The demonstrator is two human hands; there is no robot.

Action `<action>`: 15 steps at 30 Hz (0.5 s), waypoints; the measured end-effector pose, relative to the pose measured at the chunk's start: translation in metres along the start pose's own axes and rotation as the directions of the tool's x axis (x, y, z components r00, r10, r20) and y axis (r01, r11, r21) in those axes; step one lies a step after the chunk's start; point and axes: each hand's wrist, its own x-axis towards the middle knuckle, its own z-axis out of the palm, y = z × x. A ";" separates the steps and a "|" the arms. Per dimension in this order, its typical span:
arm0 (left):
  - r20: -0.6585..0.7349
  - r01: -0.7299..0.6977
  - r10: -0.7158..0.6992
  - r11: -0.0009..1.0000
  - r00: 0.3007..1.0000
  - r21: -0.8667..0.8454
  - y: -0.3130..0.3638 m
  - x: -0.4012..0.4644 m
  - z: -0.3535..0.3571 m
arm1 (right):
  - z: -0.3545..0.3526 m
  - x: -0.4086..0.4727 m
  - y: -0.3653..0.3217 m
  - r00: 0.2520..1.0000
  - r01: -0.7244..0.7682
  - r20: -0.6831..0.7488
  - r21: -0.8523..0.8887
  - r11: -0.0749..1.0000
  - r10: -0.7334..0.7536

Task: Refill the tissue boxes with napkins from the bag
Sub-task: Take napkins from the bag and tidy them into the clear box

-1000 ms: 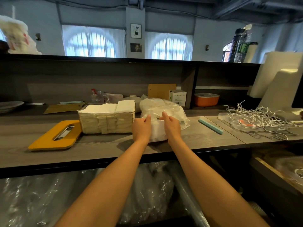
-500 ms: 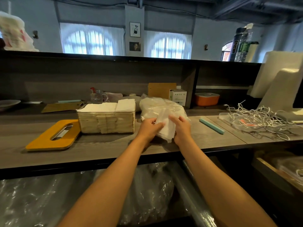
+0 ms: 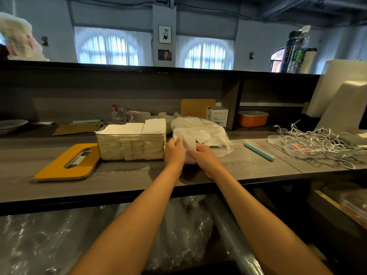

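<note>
A clear tissue box (image 3: 132, 146) stands open on the grey counter, filled with napkins that rise above its rim. Its yellow lid (image 3: 68, 162) with a slot lies flat to the left. Right of the box lies a clear plastic bag (image 3: 206, 132) with napkins inside. My left hand (image 3: 174, 150) and my right hand (image 3: 206, 158) together hold a stack of white napkins (image 3: 187, 140) just in front of the bag, fingers curled round it. The lower part of the stack is hidden by my hands.
A teal stick (image 3: 259, 151) lies right of the bag, a tangle of white cables (image 3: 321, 143) further right. At the back stand a glass jar (image 3: 119, 116), a small white carton (image 3: 218, 116) and an orange container (image 3: 252, 118). Plastic-wrapped goods (image 3: 178, 231) sit below the counter's front edge.
My hands have lifted a stack of napkins from the bag and turned it, and now hold it a little to the left, closer to the tissue box.
</note>
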 end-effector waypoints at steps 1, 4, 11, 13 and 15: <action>0.005 0.014 -0.014 0.999 1.000 -0.042 0.000 -0.001 -0.001 | -0.001 -0.002 0.000 1.000 0.025 0.009 -0.036 0.999 -0.025; 0.050 0.049 -0.040 0.979 0.998 -0.197 0.000 -0.002 -0.003 | -0.004 -0.007 -0.001 0.999 0.044 -0.002 -0.035 0.998 -0.044; 0.114 -0.050 0.070 0.984 0.991 -0.169 -0.002 -0.005 -0.008 | -0.023 -0.005 0.004 0.949 0.059 -0.315 0.247 0.967 0.023; 0.159 -0.093 0.102 0.994 0.982 -0.059 -0.001 -0.008 -0.006 | -0.025 -0.004 0.006 0.931 0.091 -0.366 0.265 0.960 0.013; 0.162 -0.116 0.113 0.993 0.980 0.013 0.001 -0.011 -0.004 | -0.023 -0.003 0.006 0.937 0.054 -0.346 0.252 0.966 0.038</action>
